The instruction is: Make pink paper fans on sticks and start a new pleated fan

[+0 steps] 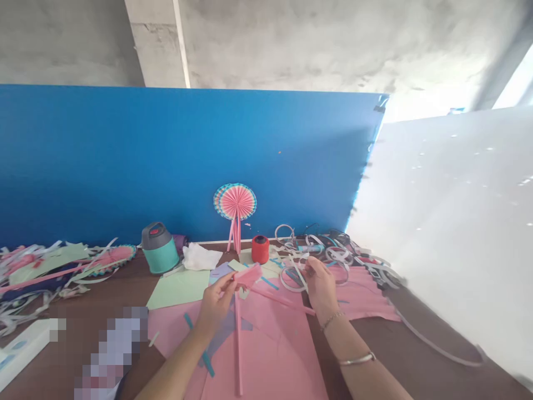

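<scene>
My left hand (217,303) pinches a small pleated pink paper fan (249,275), folded together above the table. Two long pink paper sticks extend from it: one stick (238,350) points down toward me and the other stick (285,301) slants right, below my right hand. My right hand (320,284) is closed with thumb and fingertips together beside a curled white strip (296,278); whether the fingers grip that strip is unclear. Under both hands lie pink paper sheets (270,355) with blue strips (207,364) on them.
A round pleated fan (236,201) on pink sticks stands against the blue panel (125,150). Nearby are a red spool (260,250), a teal-and-grey device (159,248) and white tissue (202,257). Pleated pink paper (362,294) and tangled strips (339,255) lie right; paper scraps (50,264) pile left.
</scene>
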The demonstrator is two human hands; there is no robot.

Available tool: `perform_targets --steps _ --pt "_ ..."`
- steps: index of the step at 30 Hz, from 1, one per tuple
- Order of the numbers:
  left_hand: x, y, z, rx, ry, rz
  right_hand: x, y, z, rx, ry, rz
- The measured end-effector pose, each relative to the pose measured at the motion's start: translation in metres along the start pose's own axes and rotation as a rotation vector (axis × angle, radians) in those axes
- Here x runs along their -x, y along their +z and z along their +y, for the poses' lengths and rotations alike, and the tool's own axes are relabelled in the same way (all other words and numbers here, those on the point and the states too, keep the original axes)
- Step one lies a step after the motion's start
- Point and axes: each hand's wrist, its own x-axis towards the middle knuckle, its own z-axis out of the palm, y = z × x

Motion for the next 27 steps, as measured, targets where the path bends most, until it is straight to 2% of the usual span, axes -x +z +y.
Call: perform_targets --steps 2,4,7,9,12,15,18,27 --pt "-0.002 -0.002 -0.003 0.032 -0.027 0.085 -0.004 -0.004 0.002 0.137 -0.022 0.073" --pt "-0.002 -0.003 -0.002 0.042 -0.031 0.174 -0.002 -0.005 0.006 0.369 -0.164 0.044" --pt "-0.001 -0.005 0.004 0.028 -0.02 0.275 0.008 -0.001 0.013 0.747 -0.522 -0.163" --pt "0.0 -0.006 0.009 0.005 -0.021 0.323 0.018 0.004 0.017 0.978 -0.643 -0.392" --pt "0.0 -0.006 0.009 -0.033 0.01 0.351 0.032 0.011 0.023 1.314 -0.601 -0.658" --pt "-0.002 -0.005 0.004 -0.069 0.053 0.332 0.042 0.017 0.028 1.528 -0.555 -0.764" --pt "-0.003 -0.004 -0.001 -0.074 0.071 0.317 0.046 0.019 0.029 1.562 -0.532 -0.745" --pt "-0.004 -0.003 -0.005 -0.012 0.059 0.366 0.044 0.012 0.02 1.289 -0.449 -0.684"
